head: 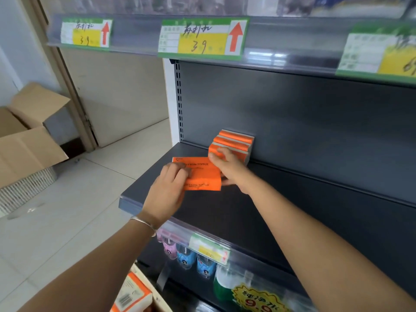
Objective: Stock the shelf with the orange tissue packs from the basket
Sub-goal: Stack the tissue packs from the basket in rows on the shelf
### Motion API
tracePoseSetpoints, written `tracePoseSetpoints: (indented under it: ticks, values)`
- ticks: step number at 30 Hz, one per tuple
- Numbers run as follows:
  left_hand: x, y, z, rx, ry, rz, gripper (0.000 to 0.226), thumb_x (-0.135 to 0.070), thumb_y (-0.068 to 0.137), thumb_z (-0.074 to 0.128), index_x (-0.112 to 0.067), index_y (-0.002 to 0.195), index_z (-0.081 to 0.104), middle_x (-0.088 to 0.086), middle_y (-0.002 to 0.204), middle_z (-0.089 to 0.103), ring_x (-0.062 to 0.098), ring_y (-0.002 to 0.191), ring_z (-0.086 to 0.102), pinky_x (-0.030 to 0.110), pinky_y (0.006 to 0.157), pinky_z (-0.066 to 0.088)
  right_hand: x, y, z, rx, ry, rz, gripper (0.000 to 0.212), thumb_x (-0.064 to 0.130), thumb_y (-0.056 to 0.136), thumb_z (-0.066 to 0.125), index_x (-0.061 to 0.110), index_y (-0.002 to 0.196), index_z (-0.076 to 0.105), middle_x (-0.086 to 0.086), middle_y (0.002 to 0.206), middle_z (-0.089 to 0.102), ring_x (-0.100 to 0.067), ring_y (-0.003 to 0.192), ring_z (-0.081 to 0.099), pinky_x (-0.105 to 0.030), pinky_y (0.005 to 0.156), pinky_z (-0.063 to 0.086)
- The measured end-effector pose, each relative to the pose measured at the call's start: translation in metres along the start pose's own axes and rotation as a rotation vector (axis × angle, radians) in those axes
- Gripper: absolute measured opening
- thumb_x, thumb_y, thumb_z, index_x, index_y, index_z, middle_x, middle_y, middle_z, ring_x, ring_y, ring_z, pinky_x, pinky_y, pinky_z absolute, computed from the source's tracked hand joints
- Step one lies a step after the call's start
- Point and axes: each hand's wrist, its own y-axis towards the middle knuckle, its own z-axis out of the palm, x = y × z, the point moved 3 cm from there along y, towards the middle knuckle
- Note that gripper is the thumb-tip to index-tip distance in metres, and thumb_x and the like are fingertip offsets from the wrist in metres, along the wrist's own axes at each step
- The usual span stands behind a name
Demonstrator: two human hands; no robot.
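An orange tissue pack (203, 174) printed "COTTON TISSUE" lies flat on the dark grey shelf (258, 212), near its left end. My left hand (167, 190) grips the pack's left side. My right hand (228, 167) holds its right end, with the fingertips touching a row of several orange tissue packs (234, 143) that stand on edge against the shelf's back panel. At the bottom edge, another orange pack (132, 294) shows in the basket, whose rim is barely visible.
Price labels (202, 38) hang on the shelf rail above. Bottles (186, 257) stand on the lower shelf behind a price strip. Open cardboard boxes (24, 136) sit on the tiled floor at the left, next to a door.
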Motion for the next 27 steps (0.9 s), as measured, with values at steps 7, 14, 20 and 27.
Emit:
tracePoseSetpoints:
  ticks: [7,14,20,27]
  values:
    - [-0.001,-0.008,0.003,0.118,0.127,-0.040,0.064,-0.015,0.054,0.084,-0.020,0.105,0.045,0.011,0.105,0.059,0.034,0.096,0.056,0.040,0.075,0.052,-0.005,-0.009,-0.014,-0.026,0.205,0.012,0.045,0.001,0.080,0.071,0.009,0.121,0.055,-0.008,0.114,0.062,-0.026,0.108,0.061,-0.041,0.088,0.050]
    - [-0.004,-0.009,0.010,0.166,0.018,-0.212,0.045,-0.009,0.068,0.078,-0.015,0.109,0.060,0.014,0.116,0.055,0.039,0.108,0.053,0.045,0.085,0.047,-0.019,-0.010,-0.030,-0.495,-0.677,-0.115,0.045,0.029,0.081,0.071,0.029,0.121,0.051,0.006,0.129,0.049,-0.025,0.118,0.043,-0.038,0.092,0.036]
    - [-0.009,-0.003,0.017,0.202,-0.051,-0.255,0.042,-0.012,0.080,0.068,-0.016,0.120,0.056,0.010,0.129,0.047,0.033,0.120,0.042,0.041,0.098,0.039,-0.028,-0.006,-0.018,-0.623,-0.698,-0.087,0.045,0.031,0.079,0.074,0.030,0.119,0.053,-0.003,0.143,0.024,-0.032,0.126,0.031,-0.044,0.093,0.043]
    - [-0.014,0.042,0.048,0.381,-0.514,-0.514,0.075,-0.008,0.084,0.062,-0.015,0.147,0.022,0.008,0.145,0.031,0.025,0.138,0.025,0.034,0.111,0.024,-0.030,0.004,-0.019,-0.551,-0.564,-0.115,0.044,0.017,0.084,0.069,0.019,0.124,0.051,-0.008,0.136,0.031,-0.032,0.120,0.045,-0.037,0.091,0.047]
